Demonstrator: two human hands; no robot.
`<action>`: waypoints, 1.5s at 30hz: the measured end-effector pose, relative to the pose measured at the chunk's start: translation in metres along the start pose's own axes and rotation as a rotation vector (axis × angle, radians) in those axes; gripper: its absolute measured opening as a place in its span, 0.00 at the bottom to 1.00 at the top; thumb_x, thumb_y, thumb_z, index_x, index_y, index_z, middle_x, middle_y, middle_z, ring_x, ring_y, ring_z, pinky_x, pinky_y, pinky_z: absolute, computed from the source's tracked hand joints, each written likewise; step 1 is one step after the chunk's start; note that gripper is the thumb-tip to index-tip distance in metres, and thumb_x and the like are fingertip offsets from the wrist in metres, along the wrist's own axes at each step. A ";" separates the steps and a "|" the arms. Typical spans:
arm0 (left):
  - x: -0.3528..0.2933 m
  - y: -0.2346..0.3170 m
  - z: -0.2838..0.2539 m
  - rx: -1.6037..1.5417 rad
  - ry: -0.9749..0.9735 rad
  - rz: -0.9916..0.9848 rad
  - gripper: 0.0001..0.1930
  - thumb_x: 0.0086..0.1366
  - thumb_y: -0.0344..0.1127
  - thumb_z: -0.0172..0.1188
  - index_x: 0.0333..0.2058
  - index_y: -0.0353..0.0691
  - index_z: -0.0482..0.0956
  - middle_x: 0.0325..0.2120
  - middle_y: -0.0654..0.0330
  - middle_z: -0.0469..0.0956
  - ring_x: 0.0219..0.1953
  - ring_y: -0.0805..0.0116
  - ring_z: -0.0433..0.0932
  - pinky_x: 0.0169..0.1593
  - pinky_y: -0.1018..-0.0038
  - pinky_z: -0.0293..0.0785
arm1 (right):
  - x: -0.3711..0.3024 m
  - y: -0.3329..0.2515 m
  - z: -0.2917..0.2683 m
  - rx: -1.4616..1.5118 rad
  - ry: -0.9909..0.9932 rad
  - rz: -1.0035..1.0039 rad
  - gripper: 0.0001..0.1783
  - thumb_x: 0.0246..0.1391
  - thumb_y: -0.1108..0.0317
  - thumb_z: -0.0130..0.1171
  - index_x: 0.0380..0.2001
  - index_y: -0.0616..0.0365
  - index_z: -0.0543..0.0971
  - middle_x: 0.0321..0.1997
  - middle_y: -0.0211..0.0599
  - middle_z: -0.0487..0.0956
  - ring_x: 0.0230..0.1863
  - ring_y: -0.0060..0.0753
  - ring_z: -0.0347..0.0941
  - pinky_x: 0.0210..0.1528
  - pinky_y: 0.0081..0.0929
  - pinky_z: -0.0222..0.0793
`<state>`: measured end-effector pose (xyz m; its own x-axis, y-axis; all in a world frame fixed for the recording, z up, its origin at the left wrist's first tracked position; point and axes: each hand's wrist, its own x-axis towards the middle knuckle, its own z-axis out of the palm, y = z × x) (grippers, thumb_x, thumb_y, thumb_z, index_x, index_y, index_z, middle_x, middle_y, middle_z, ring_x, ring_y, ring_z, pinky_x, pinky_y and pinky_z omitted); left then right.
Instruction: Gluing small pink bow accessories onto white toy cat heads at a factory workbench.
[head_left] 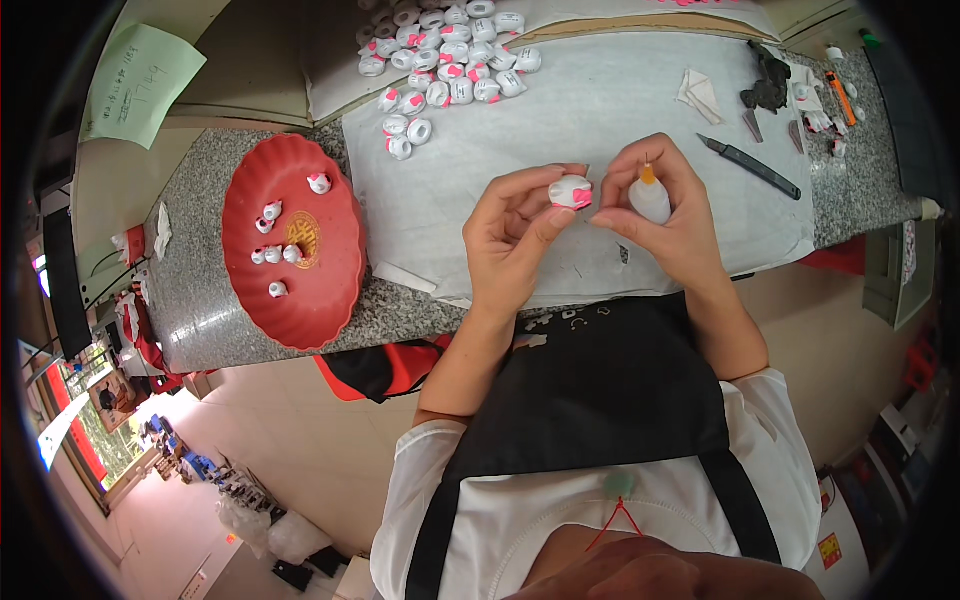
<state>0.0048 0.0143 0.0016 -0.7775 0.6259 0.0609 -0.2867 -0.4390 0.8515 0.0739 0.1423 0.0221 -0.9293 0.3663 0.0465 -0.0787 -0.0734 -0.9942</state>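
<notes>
Over the paper-covered bench, my left hand pinches a small white rounded toy head with a pink bow between thumb and fingers. Close to its right, my right hand is closed around a small white squeeze bottle. The bottle stands tip up, with an orange neck and a thin needle-like nozzle. A gap separates the bottle from the toy head. Beyond my hands, a pile of similar white pieces with pink bows lies at the back.
A red scalloped tray with several small white pieces sits on the left. At right lie a black utility knife, a folded white cloth, a dark crumpled lump and an orange cutter. The bench's front edge runs before me.
</notes>
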 end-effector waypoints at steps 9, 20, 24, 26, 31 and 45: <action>-0.002 -0.001 -0.006 0.025 -0.087 0.044 0.13 0.48 0.19 0.52 0.35 0.29 0.67 0.37 0.48 0.68 0.43 0.63 0.67 0.48 0.71 0.62 | 0.000 0.003 0.007 0.053 -0.050 -0.030 0.17 0.33 0.77 0.59 0.33 0.64 0.71 0.24 0.30 0.71 0.24 0.17 0.64 0.26 0.13 0.59; -0.004 -0.004 -0.005 0.041 -0.099 0.044 0.11 0.49 0.21 0.53 0.33 0.30 0.68 0.35 0.50 0.70 0.42 0.65 0.68 0.45 0.73 0.64 | -0.005 0.002 0.003 0.041 -0.050 -0.033 0.13 0.34 0.77 0.59 0.29 0.64 0.72 0.24 0.31 0.71 0.24 0.18 0.65 0.27 0.14 0.60; -0.005 -0.006 -0.005 0.054 -0.098 0.068 0.10 0.49 0.23 0.54 0.32 0.30 0.68 0.35 0.51 0.70 0.39 0.66 0.69 0.43 0.75 0.66 | -0.008 0.003 0.004 0.066 -0.032 0.002 0.13 0.34 0.77 0.60 0.28 0.64 0.72 0.24 0.32 0.71 0.24 0.18 0.65 0.26 0.15 0.61; -0.005 -0.005 -0.005 0.045 -0.102 0.051 0.10 0.49 0.23 0.54 0.33 0.30 0.68 0.35 0.50 0.70 0.39 0.67 0.69 0.43 0.75 0.66 | -0.009 0.002 0.004 0.084 -0.013 0.026 0.13 0.35 0.72 0.59 0.29 0.63 0.74 0.21 0.27 0.70 0.24 0.14 0.63 0.29 0.12 0.59; -0.004 -0.003 -0.006 0.000 -0.119 -0.001 0.10 0.50 0.22 0.53 0.33 0.30 0.68 0.35 0.51 0.70 0.39 0.67 0.69 0.42 0.75 0.66 | -0.009 0.003 0.003 0.074 -0.011 0.032 0.13 0.35 0.72 0.60 0.30 0.62 0.74 0.21 0.27 0.70 0.24 0.14 0.62 0.28 0.12 0.59; -0.007 -0.003 -0.002 0.182 -0.079 0.049 0.13 0.48 0.19 0.52 0.36 0.29 0.67 0.36 0.52 0.69 0.42 0.66 0.67 0.48 0.72 0.61 | -0.008 0.001 0.004 0.107 -0.003 0.023 0.12 0.36 0.79 0.55 0.31 0.65 0.72 0.23 0.31 0.71 0.22 0.16 0.64 0.23 0.12 0.60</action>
<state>0.0104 0.0099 -0.0019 -0.7394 0.6588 0.1391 -0.1384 -0.3509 0.9261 0.0802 0.1353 0.0214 -0.9325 0.3604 0.0240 -0.0948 -0.1802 -0.9790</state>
